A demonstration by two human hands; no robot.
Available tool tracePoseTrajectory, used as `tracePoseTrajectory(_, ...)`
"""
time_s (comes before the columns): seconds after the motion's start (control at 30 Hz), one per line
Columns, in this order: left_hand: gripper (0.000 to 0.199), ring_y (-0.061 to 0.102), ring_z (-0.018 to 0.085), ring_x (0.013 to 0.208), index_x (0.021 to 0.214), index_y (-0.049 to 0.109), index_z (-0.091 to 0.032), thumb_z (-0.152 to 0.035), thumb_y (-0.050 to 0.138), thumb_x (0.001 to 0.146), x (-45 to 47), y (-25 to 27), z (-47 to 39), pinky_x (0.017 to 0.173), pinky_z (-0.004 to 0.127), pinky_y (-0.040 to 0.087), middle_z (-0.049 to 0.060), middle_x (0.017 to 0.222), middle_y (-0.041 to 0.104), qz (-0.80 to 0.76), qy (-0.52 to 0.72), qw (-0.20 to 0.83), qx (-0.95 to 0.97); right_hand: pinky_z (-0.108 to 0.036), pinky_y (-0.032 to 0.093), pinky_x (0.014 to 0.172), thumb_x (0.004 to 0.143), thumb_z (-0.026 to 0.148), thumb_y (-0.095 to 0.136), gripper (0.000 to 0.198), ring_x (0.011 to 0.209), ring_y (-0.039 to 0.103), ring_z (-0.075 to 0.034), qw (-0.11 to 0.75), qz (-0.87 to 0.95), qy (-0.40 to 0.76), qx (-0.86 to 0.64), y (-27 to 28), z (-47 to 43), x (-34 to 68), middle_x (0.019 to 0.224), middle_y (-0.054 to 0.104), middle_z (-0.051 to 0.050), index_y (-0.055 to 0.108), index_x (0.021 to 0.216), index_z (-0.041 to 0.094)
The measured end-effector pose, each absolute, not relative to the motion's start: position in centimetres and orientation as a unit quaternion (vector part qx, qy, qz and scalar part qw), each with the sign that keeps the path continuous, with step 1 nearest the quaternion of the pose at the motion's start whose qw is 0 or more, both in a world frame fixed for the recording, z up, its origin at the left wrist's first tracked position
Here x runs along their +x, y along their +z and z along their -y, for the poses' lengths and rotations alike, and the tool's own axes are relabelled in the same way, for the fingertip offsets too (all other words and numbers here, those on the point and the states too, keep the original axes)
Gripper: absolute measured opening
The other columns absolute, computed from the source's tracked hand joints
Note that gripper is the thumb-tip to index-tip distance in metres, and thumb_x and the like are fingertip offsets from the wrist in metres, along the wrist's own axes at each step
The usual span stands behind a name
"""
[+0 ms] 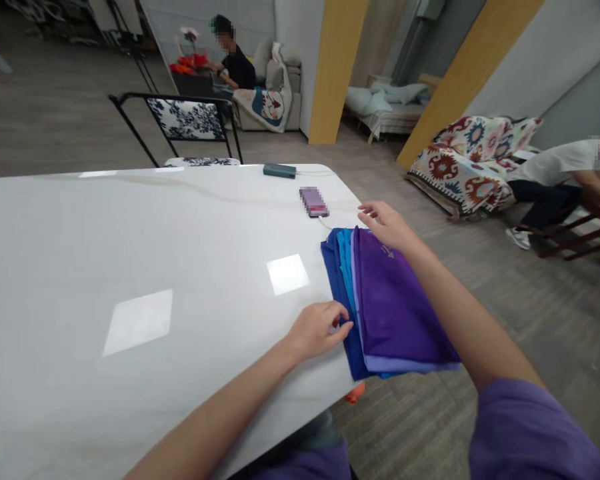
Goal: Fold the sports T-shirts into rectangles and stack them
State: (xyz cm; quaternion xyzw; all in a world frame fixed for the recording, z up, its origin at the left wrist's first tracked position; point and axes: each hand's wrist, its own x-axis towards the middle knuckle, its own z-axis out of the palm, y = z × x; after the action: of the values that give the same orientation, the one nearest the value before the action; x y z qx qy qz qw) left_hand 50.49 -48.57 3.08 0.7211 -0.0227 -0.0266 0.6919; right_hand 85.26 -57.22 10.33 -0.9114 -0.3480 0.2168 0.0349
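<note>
A neat stack of folded cloths lies on the right end of the white table, reaching past its edge. On top is a dark purple folded cloth (400, 310) with a small pale mark near its far edge. Layers beneath show as a lilac cloth (380, 363), a bright blue cloth (347, 257) and a dark blue cloth (333, 267). My left hand (320, 328) rests at the stack's left side, fingers loosely bent, thumb slightly apart from them, tips at the dark blue layer. Over the far edge of the stack is my right hand (387, 225), its fingers apart, holding nothing.
Beyond the stack, a phone (314, 201) with a cable and a dark teal box-shaped item (279, 171) lie on the table (205, 227). A chair (190, 120) stands behind. One person (240, 67) sits far back; another (555, 167) sits at right near a patterned sofa (470, 160).
</note>
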Motion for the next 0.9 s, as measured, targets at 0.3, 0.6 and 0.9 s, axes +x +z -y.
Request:
tracePoseTrajectory(0.3,0.011,0.075,0.026,0.078,0.095,0.069,-0.031,-0.040,0.074,0.098,50.7,2.0,48.7,0.076,0.046,0.061,0.004,0.087,0.077,-0.011,-0.081,0.786,0.613,-0.045,0.059,0.109,0.107,0.040,0.062,0.045,0.098,0.070,-0.023,0.080,0.285,0.298,-0.907,-8.6,50.3,92.6,0.120,0.074,-0.009,0.075,0.146,0.022)
tracePoseTrajectory(0.6,0.009,0.079,0.029,0.081,0.095,0.066,-0.036,-0.040,0.074,0.094,50.8,1.7,48.9,0.078,0.054,0.065,0.003,0.086,0.078,-0.020,-0.111,0.819,0.562,-0.045,0.054,0.122,0.106,0.040,0.063,0.047,0.112,0.066,-0.024,0.086,0.293,0.324,-0.896,-10.6,51.9,92.0,0.129,0.058,-0.009,0.078,0.150,0.029)
tracePoseTrajectory(0.9,0.010,0.081,0.033,0.082,0.097,0.069,-0.040,-0.045,0.075,0.090,50.4,1.0,50.1,0.077,0.059,0.065,0.005,0.085,0.078,-0.022,-0.134,0.823,0.551,-0.047,0.055,0.121,0.108,0.043,0.062,0.049,0.104,0.066,-0.023,0.075,0.302,0.336,-0.889,-10.9,52.1,92.3,0.128,0.058,-0.009,0.077,0.154,0.033)
